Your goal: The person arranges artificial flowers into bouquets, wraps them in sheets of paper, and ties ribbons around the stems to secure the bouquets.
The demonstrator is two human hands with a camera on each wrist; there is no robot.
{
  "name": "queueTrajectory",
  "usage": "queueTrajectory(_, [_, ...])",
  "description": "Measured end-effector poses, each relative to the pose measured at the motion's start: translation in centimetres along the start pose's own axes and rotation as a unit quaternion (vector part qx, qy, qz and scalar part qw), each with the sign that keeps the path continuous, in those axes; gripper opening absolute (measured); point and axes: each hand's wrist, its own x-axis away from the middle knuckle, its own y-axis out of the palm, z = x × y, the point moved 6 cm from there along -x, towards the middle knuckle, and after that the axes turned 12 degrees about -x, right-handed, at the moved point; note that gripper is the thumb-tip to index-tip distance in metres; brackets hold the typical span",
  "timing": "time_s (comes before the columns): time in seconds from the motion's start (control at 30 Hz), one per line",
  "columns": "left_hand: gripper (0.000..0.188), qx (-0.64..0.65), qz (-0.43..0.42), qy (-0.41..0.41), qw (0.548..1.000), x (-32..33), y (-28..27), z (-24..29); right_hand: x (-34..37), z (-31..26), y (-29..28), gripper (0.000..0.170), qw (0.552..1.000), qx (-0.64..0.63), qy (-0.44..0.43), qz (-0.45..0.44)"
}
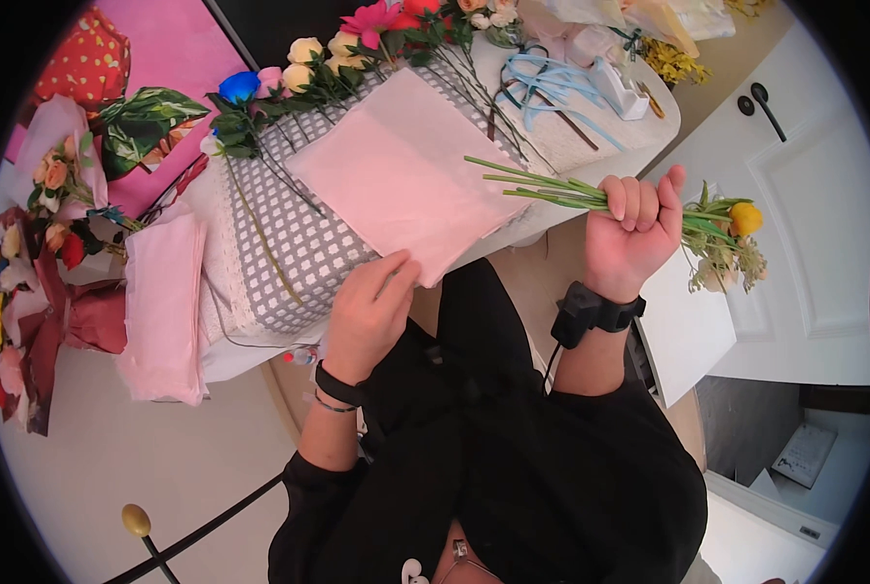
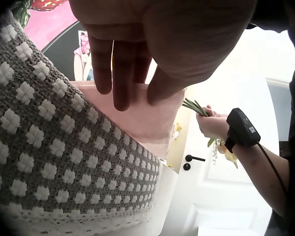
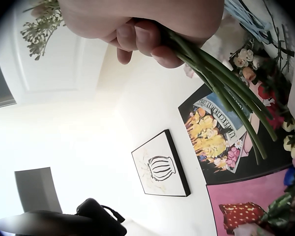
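My right hand [image 1: 634, 219], raised at the right, grips a small bunch of flowers by its green stems [image 1: 552, 188]. The stem ends point left; a yellow bloom [image 1: 745, 219] and pale blossoms [image 1: 722, 273] stick out on the other side of the fist. Several square sheets of pale pink wrapping paper [image 1: 406, 161] lie stacked on the table, one corner toward me. My left hand [image 1: 369, 311] pinches the stack's near edge beside that corner. From the left wrist view its fingertips [image 2: 120, 101] overlap the paper.
A grey-and-white patterned cloth [image 1: 279, 243] covers the table. Artificial flowers [image 1: 303, 73] line the back, with blue ribbon [image 1: 542, 88] and a tape dispenser [image 1: 620, 92] at the far right. More folded pink paper [image 1: 162, 302] hangs over the left edge, near wrapped bouquets [image 1: 26, 282].
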Motion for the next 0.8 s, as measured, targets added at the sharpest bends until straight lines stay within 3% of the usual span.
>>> queueTrajectory(0.33, [0.025,0.000,0.011,-0.018,1.000,-0.2,-0.3,-0.1,0.2,0.3,0.2,0.024,1.000,-0.010,0.008,-0.009])
queueTrajectory(0.53, [0.024,0.005,0.006,-0.005,1.000,-0.2,-0.1,0.1,1.6,3.1,-1.1,0.023,0.998,0.012,0.062,0.004])
queueTrajectory(0.8, [0.021,0.037,0.047,-0.070,0.996,2.2,1.0,-0.8,2.6,5.5,-2.9,0.022,0.994,0.038,0.093,0.046])
